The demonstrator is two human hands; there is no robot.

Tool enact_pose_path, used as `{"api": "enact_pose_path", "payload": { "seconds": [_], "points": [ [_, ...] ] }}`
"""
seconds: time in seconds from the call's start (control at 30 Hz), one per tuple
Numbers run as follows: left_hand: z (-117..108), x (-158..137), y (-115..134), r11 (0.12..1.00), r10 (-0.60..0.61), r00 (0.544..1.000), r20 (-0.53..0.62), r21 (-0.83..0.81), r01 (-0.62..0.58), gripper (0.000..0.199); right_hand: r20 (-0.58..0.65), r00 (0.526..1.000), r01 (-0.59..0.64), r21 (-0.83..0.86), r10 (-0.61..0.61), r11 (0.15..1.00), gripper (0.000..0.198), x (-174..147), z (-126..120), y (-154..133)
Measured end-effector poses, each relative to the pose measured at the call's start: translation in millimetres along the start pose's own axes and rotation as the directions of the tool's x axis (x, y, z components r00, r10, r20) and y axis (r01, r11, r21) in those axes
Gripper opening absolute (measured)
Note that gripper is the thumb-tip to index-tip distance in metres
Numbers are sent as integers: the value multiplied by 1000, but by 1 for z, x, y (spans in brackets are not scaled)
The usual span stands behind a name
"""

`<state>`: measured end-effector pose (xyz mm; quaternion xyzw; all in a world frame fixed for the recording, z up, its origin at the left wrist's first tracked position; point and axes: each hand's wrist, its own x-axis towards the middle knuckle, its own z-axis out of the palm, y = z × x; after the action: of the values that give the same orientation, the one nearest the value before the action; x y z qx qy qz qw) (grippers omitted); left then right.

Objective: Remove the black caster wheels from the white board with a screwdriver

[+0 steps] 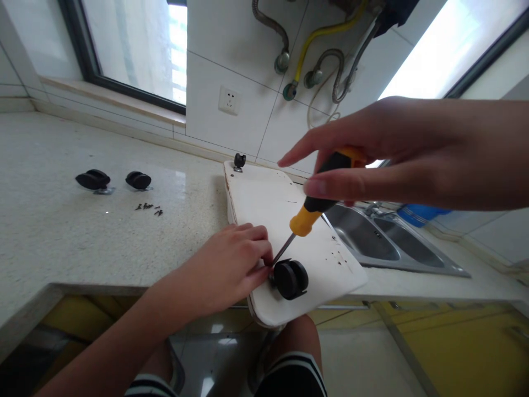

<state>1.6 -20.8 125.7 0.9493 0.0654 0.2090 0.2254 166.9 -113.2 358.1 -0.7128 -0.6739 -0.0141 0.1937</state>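
Observation:
A white board [273, 209] lies across the counter corner, its near end overhanging my knees. A black caster wheel [290, 279] sits on that near end. My left hand [231, 264] pinches at the caster's mounting plate, fingertips against the screwdriver tip. My right hand [397, 154] grips the black and yellow handle of a screwdriver [308, 215], whose shaft slants down to the caster's base. Another small black caster [239, 161] stands at the board's far end.
Two loose black casters [93, 180] [138, 180] and several small dark screws [147, 208] lie on the speckled counter [61, 231] to the left. A steel double sink [384, 237] is on the right. A wall socket [228, 100] and hoses are behind.

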Motion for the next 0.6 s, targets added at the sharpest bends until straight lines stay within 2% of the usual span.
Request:
{"api": "enact_pose_path", "payload": {
  "seconds": [0.03, 0.1, 0.13, 0.17, 0.2, 0.23, 0.27, 0.3, 0.33, 0.4, 0.43, 0.5, 0.53, 0.57, 0.6],
  "points": [
    [0, 0, 1, 1000, 7, 1000, 4, 30, -7, 12, 112, 993, 25, 1, -25, 1000, 55, 0, -1, 0],
    [2, -2, 4, 996, 6, 1000, 9, 91, -7, 11, 378, 920, 106, 0, -98, 994, 50, -1, -1, 5],
    [2, -2, 6, 993, 2, 1000, 9, 117, -3, 10, 393, 911, 106, 74, -127, 992, 42, -3, 2, 11],
    [3, -2, 8, 990, -5, 1000, 4, 141, 5, 10, 319, 937, 82, 190, -141, 978, 34, -5, 8, 19],
    [4, -3, 10, 987, -13, 1000, -4, 163, 14, 10, 245, 967, -1, 301, -76, 954, 30, -7, 17, 29],
    [4, -3, 12, 983, -19, 1000, -14, 185, 21, 10, 2, 1000, -5, 487, 4, 873, 36, -9, 28, 40],
    [5, -3, 14, 978, -21, 999, -24, 207, 26, 11, -184, 974, -2, 580, 133, 815, 45, -10, 41, 51],
    [6, -3, 16, 973, -26, 999, -33, 229, 33, 12, -259, 938, -29, 602, 229, 798, 51, -11, 54, 62],
    [7, -3, 18, 967, -34, 999, -42, 251, 44, 13, -281, 918, -57, 604, 279, 795, 54, -11, 64, 70],
    [9, -2, 21, 953, -69, 995, -74, 291, 87, 13, -306, 914, -23, 616, 266, 787, 54, -9, 72, 78],
    [10, -2, 21, 947, -88, 992, -91, 301, 111, 11, -304, 923, 14, 638, 235, 770, 52, -8, 68, 77],
    [11, -2, 22, 948, -104, 990, -95, 291, 127, 10, -247, 953, 63, 726, 174, 685, 47, -6, 44, 65],
    [11, -1, 22, 954, -99, 992, -83, 274, 119, 11, -158, 974, 27, 795, 164, 606, 43, -6, 28, 55],
    [12, 0, 22, 962, -90, 994, -66, 252, 103, 13, -28, 983, -77, 836, 183, 543, 39, -7, 13, 44],
    [12, 0, 22, 969, -80, 995, -51, 230, 90, 15, 113, 967, -219, 830, 230, 513, 36, -9, -1, 34]
  ]
}}
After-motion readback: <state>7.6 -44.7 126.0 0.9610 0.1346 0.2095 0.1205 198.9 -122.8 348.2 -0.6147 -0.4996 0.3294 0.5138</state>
